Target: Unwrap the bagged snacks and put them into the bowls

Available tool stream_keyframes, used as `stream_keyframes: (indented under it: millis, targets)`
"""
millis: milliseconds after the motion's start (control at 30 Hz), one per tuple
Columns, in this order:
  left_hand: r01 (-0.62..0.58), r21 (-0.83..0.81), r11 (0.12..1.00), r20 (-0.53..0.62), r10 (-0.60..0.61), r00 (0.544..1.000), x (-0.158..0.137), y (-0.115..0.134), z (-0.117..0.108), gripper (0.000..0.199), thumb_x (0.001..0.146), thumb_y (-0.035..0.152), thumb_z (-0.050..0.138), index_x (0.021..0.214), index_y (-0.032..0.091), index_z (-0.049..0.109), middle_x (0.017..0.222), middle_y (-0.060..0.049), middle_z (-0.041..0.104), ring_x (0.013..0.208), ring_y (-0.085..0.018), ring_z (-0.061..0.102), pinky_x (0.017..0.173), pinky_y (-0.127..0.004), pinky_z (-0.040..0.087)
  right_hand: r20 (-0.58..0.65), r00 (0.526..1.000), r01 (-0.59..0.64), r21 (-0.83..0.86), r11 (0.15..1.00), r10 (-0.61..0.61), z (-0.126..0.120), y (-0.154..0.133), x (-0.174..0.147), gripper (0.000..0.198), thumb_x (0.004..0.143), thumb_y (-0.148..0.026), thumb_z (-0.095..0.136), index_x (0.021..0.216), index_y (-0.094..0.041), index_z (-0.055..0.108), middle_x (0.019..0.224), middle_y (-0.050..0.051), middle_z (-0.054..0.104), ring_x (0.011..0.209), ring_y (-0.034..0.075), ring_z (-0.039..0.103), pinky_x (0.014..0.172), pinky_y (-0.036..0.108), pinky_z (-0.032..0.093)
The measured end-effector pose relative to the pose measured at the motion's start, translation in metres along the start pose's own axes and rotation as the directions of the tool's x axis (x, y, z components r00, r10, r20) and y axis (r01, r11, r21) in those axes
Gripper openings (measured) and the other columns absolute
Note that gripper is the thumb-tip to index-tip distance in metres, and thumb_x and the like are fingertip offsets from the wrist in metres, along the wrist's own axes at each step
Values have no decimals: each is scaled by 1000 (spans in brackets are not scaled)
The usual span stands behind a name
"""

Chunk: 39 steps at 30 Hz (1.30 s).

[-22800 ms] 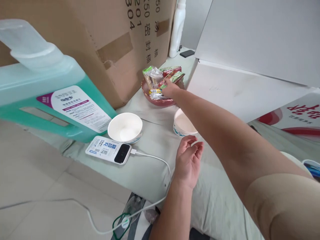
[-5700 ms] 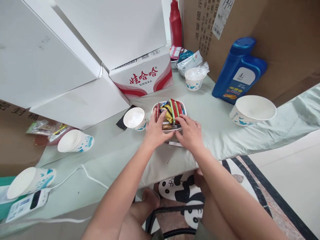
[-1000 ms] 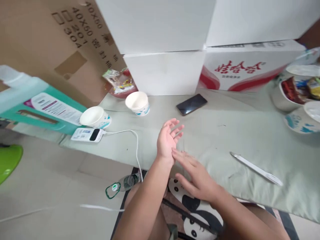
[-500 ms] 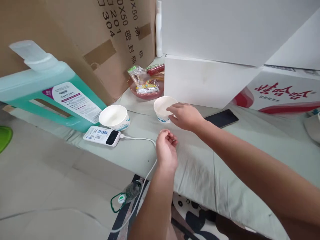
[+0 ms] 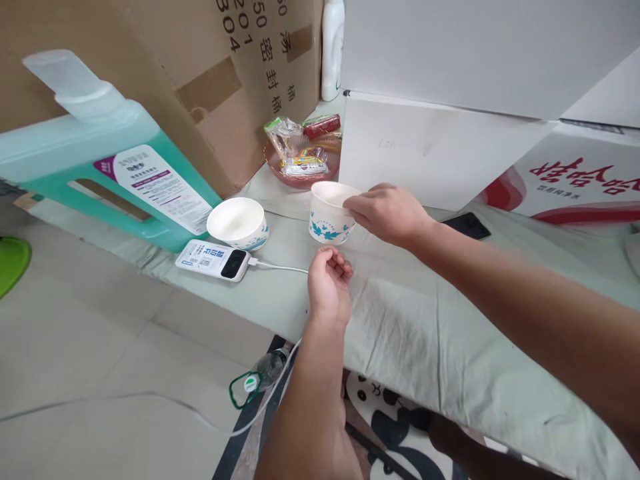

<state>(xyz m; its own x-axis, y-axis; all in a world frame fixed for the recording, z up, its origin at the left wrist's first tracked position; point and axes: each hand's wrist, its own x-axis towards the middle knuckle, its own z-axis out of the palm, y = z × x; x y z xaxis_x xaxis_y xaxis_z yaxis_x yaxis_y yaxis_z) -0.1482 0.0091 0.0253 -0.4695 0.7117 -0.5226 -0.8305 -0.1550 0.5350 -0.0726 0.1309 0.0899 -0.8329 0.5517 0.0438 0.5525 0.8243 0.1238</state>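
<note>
My right hand point(image 5: 387, 212) pinches the right rim of a white paper bowl point(image 5: 331, 223) with blue leaf print. The bowl is tilted so that its printed side faces me; I cannot tell whether its base touches the cloth. Just below it, my left hand point(image 5: 330, 283) is palm-up with loosely curled fingers and nothing in it. A second white paper bowl point(image 5: 239, 221) stands to the left. Beside that one lies a white power bank point(image 5: 213, 259) with a cable point(image 5: 280, 268) plugged in, which runs behind my left wrist.
A large jug of green liquid point(image 5: 165, 160) stands at left. Behind are a cardboard box point(image 5: 215, 133), a pink bowl point(image 5: 300, 179) of wrapped snacks, a white bottle point(image 5: 331, 50) and white boxes point(image 5: 415, 147). A dark phone point(image 5: 467, 225) lies right. A clear bottle point(image 5: 270, 368) is below the table edge.
My right hand has closed on the paper bowl's rim and tipped the bowl, showing more of its printed side. My left hand keeps its loose curl. The view has shifted slightly.
</note>
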Motion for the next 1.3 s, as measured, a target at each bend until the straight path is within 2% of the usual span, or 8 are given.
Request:
stream_keyframes:
  millis: [133,367,567,733,900,1067,1200,1300]
  targets:
    - [-17,25,1000,-16,17,1000,-1,0,0,10,70,23,59,78,17,61,71,2,58,58,-8,57,56,-19,40,-332,943,9,13,1000,-4,5,6,-14,34,100,-13,37,104,-18,71,94,7,75,82,19,63,81,35,36]
    - [-14,10,1000,11,14,1000,-3,-4,2,26,76,26,58,101,22,61,102,-4,68,90,-18,70,77,-27,49,-484,874,44,29,999,-24,0,14,-27,30,100,-17,39,99,-21,68,88,5,72,80,18,61,78,35,35]
    - [-42,-43,998,37,44,998,2,-5,1,27,80,31,57,106,23,58,112,-7,64,110,-23,69,88,-31,51,-805,591,-74,4,997,47,2,28,-109,19,98,-17,50,92,-25,66,84,3,73,77,18,61,70,34,37]
    - [102,-26,994,78,-99,992,2,-8,5,20,82,33,57,99,24,53,116,-11,64,118,-29,67,92,-37,52,-646,761,-43,45,998,62,63,32,-169,14,94,-13,58,95,-24,68,84,3,75,81,18,65,68,32,37]
    - [209,-18,978,199,-201,959,5,-13,4,19,81,35,52,72,21,43,129,-13,65,125,-28,61,94,-39,51,-573,817,-30,67,997,64,91,24,-163,18,96,-12,56,96,-23,71,88,2,78,86,16,70,74,31,40]
    - [78,-124,989,128,-62,990,11,-14,6,16,79,32,51,68,21,45,122,-8,68,118,-22,61,89,-34,51,-417,907,29,208,978,62,68,22,-148,22,95,-25,57,112,-25,71,113,8,78,116,27,69,91,40,46]
    - [38,-166,985,-39,-45,998,19,-13,9,15,75,31,54,68,20,47,79,-3,60,77,-15,62,72,-27,47,-385,890,-48,455,889,245,27,25,-105,22,95,-27,49,100,-21,70,94,9,77,87,24,71,74,35,50]
    - [51,-168,984,-31,-57,998,24,-9,9,17,72,31,55,65,20,44,64,3,44,56,-11,47,60,-24,38,-274,932,-63,520,852,237,-2,21,-34,22,93,-24,47,98,-19,68,90,7,75,78,19,67,68,30,47]
